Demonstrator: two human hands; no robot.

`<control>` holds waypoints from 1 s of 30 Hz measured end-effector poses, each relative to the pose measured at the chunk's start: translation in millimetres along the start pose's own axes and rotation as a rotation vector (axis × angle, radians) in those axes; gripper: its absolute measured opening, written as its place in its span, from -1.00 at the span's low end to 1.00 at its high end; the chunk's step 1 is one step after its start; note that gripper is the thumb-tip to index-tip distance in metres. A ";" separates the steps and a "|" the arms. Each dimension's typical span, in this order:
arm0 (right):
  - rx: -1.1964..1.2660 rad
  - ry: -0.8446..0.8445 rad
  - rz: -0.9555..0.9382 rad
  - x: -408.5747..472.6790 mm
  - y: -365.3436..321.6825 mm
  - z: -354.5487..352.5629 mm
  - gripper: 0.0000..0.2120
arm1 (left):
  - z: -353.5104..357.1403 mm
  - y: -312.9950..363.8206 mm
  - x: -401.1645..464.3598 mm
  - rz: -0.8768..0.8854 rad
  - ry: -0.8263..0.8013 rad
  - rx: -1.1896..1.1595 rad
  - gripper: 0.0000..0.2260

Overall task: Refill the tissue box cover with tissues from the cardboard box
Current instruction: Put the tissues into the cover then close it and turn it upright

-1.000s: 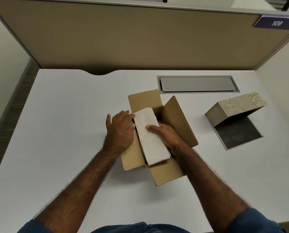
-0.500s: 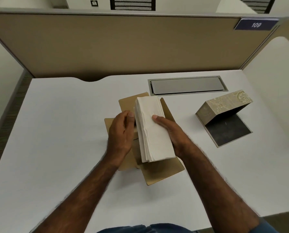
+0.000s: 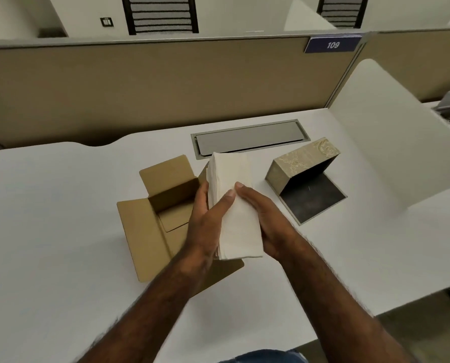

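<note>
A thick stack of white tissues is held up above the desk between both hands. My left hand grips its left edge, thumb across the front. My right hand clasps the right side, fingers laid over the top sheet. Below and to the left lies the brown cardboard box, flaps spread, its inside bare. To the right stands the tissue box cover, beige with a floral pattern, tipped open on its dark base panel.
All of it sits on a white desk. A grey cable hatch is set into the desk behind the tissues. A tan partition closes the back, and a white side divider stands at the right.
Both hands have lifted the tissue stack out of the cardboard box and carried it up and slightly right. The box now shows empty. The camera has tilted upward.
</note>
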State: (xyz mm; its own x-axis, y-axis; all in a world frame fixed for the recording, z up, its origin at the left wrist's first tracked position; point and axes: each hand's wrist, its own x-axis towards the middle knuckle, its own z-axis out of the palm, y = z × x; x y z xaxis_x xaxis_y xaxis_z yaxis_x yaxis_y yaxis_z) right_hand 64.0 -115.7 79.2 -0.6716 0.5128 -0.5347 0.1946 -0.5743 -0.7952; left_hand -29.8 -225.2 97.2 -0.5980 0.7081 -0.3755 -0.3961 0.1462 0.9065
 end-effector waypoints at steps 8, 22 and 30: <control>0.141 0.040 -0.050 -21.3 -15.9 -46.8 -0.55 | 55.8 -3.5 2.0 0.016 -0.033 0.077 -0.32; 0.218 0.103 -0.071 -29.1 -31.1 -155.8 -0.48 | 149.3 -12.0 36.0 -0.041 -0.143 0.190 -0.45; 0.249 0.334 -0.005 -8.5 -27.1 -204.7 -0.71 | 197.9 -37.3 74.0 -0.166 -0.197 0.309 -0.48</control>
State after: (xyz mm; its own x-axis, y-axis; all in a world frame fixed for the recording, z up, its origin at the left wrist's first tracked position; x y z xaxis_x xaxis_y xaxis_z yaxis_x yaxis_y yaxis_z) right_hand 210.8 26.1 46.8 -0.3955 0.6709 -0.6272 -0.0142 -0.6873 -0.7262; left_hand 78.6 -41.5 73.8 -0.3864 0.7723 -0.5043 -0.2297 0.4489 0.8635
